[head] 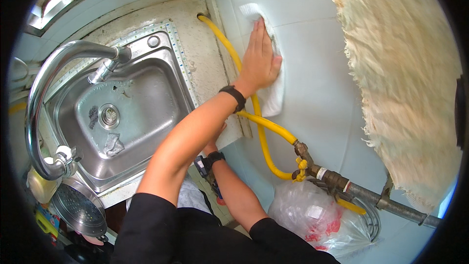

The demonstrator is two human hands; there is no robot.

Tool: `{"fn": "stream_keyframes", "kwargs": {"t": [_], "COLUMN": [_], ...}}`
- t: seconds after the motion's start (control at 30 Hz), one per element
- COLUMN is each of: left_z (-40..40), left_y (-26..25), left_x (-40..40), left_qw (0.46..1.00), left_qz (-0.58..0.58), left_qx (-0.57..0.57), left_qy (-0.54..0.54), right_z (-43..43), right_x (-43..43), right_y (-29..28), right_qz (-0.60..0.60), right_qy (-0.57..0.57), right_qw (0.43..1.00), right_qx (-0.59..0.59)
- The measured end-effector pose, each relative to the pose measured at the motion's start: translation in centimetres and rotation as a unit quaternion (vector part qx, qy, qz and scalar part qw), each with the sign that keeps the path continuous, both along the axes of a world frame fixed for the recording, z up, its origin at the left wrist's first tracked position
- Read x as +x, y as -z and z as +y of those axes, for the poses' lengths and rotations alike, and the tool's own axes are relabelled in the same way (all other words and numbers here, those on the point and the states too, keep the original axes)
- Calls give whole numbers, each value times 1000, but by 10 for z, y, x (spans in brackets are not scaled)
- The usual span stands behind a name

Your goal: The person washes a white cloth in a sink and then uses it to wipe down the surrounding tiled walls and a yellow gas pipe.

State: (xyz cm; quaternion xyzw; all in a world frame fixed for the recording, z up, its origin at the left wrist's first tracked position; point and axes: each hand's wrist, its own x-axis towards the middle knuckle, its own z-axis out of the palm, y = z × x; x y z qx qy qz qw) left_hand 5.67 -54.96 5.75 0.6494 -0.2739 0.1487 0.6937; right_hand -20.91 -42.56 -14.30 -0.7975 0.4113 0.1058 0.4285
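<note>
Flat against the tiled wall, my left hand (261, 57) presses a white cloth (273, 99), its fingers extended close together and the thumb to the right. The cloth reaches above the fingertips and hangs below the palm. Beneath the left wrist, which wears a black band, passes a yellow hose (229, 46). My right hand (215, 138) is at the counter edge, under my crossing left forearm; most of it is hidden, so its grip cannot be made out.
A steel sink (146, 91) with a curved chrome faucet (34, 91) lies left, a strainer (78, 205) below it. A metal pipe (366, 194) with a yellow-handled valve (301, 168) runs along the wall above plastic bags (311, 209). Beige fabric (399, 80) hangs right.
</note>
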Motion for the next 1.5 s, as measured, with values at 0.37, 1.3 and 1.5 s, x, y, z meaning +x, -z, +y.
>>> {"fn": "stream_keyframes", "kwargs": {"t": [0.37,1.3,1.5], "left_z": [16,17,7], "left_y": [-45,-24,1], "left_x": [-25,13,101], "left_qw": [994,959,978], "left_qz": [39,244,203], "left_qx": [6,131,38], "left_qy": [104,66,-35], "right_z": [28,3,-1], "right_x": [91,62,77], "right_y": [-129,-48,-71], "right_qz": [-136,-147,-80], "right_qy": [-13,14,-69], "right_qw": [980,918,923], "right_qx": [-144,-369,-370]}}
